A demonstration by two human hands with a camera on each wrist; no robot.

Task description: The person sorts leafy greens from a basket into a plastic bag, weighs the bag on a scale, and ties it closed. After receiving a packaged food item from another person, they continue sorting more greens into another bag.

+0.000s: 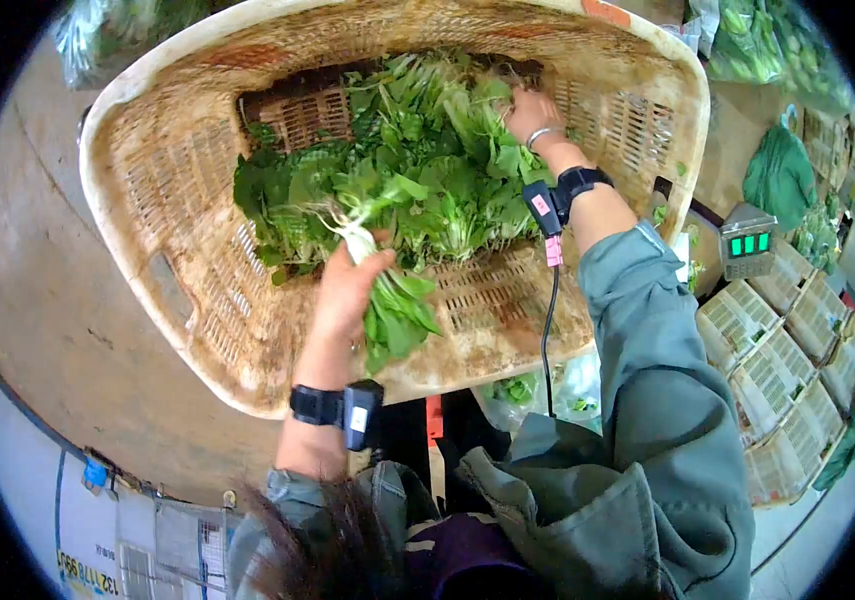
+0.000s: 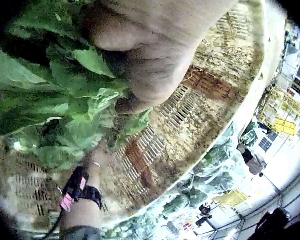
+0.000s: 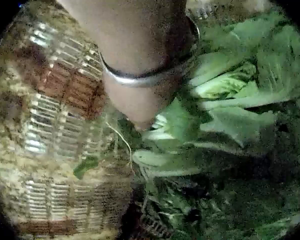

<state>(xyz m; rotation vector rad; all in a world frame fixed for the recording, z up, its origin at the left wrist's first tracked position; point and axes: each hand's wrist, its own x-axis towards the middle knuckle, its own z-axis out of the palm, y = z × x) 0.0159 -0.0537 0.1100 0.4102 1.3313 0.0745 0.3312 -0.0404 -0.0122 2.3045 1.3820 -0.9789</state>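
Note:
My left hand (image 1: 346, 290) grips a small bunch of leafy greens (image 1: 395, 322) by its pale stems, over the near side of a large plastic basket (image 1: 98, 190). Thin roots stick out beyond the thumb, and the leaves hang toward me. More greens (image 1: 438, 190) lie heaped in the basket, some with roots showing. At the heap's far right end is my right hand (image 1: 533, 115), wearing a bracelet. In the right wrist view its fingertips meet a white stem base (image 3: 160, 131); I cannot tell whether they pinch it, as the fingers are mostly hidden.
Right of the basket stands a scale display (image 1: 748, 243) with green digits. Stacked pale crates (image 1: 783, 370) are farther right. Bagged greens (image 1: 748, 40) lie at the upper right, another bag (image 1: 128, 35) at the upper left. A cable (image 1: 548, 350) hangs from the right wrist.

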